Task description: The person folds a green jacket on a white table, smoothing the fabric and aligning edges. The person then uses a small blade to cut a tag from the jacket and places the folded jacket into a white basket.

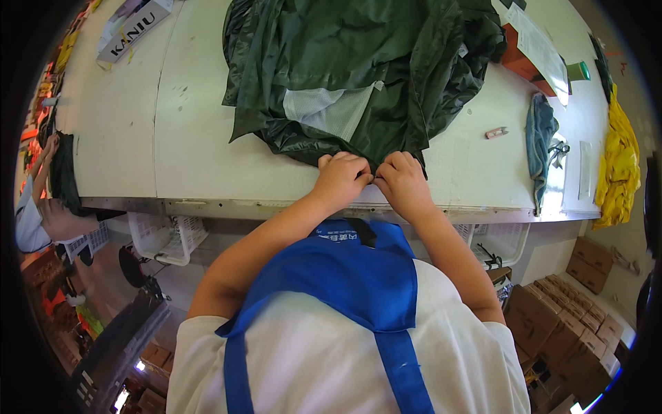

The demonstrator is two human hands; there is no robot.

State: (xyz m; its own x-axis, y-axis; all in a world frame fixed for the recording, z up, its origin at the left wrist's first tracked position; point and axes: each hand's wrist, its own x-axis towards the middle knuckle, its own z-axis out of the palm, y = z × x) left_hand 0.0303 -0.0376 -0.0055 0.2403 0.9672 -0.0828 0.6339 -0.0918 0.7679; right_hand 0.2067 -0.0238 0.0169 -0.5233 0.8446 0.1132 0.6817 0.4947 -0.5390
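A dark green rain jacket [338, 52] lies spread on the white table, its near edge close to the table's front. White mesh lining [321, 109] shows in its opening. My left hand [343, 179] and my right hand [401, 182] almost meet at the jacket's near edge. Both have their fingers closed in a pinch on the green fabric, thumbs toward each other. The exact bit of cloth between the fingertips is mostly hidden.
The white table [200, 138] ends in a metal front edge. To the right are a small pinkish object [496, 132], a blue denim cloth [541, 131], an orange box [527, 62] and yellow fabric [618, 165]. A white box [134, 31] stands far left; another person's hand [52, 143] is at the left.
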